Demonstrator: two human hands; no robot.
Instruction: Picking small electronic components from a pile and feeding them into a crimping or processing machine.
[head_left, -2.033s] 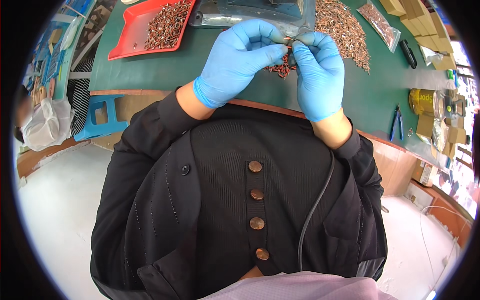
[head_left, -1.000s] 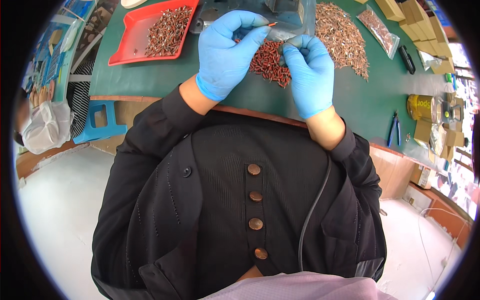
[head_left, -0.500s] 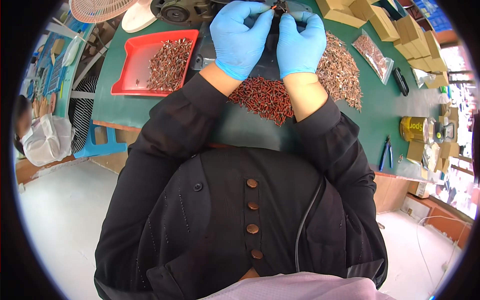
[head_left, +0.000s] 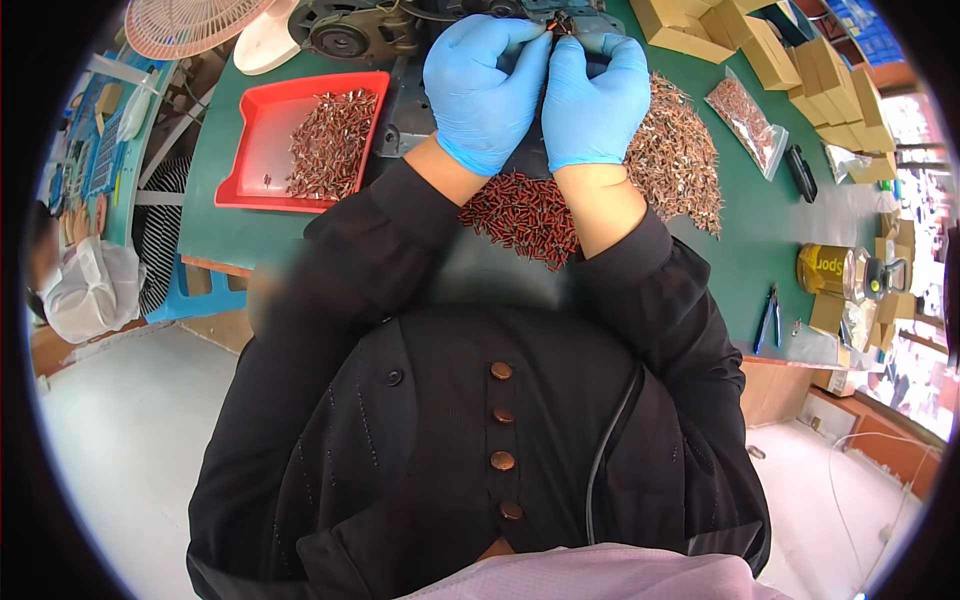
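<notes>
Both hands wear blue gloves and meet at the far edge of the green table (head_left: 770, 250). My left hand (head_left: 483, 88) and my right hand (head_left: 594, 92) pinch one small reddish-brown component (head_left: 556, 24) between their fingertips, right against a dark machine (head_left: 400, 30). Under my wrists lies a pile of red-brown cylindrical parts (head_left: 520, 215). A second, lighter heap of wired parts (head_left: 680, 150) spreads to the right of my right hand.
A red tray (head_left: 255, 150) holding several similar parts sits at the left. Cardboard boxes (head_left: 740, 40), a clear bag of parts (head_left: 745, 105), pliers (head_left: 768, 318) and a yellow tape roll (head_left: 830, 270) lie to the right. Another person sits at far left.
Both hands have moved away from my body, from above the near pile to the machine at the table's far side, carrying the small component.
</notes>
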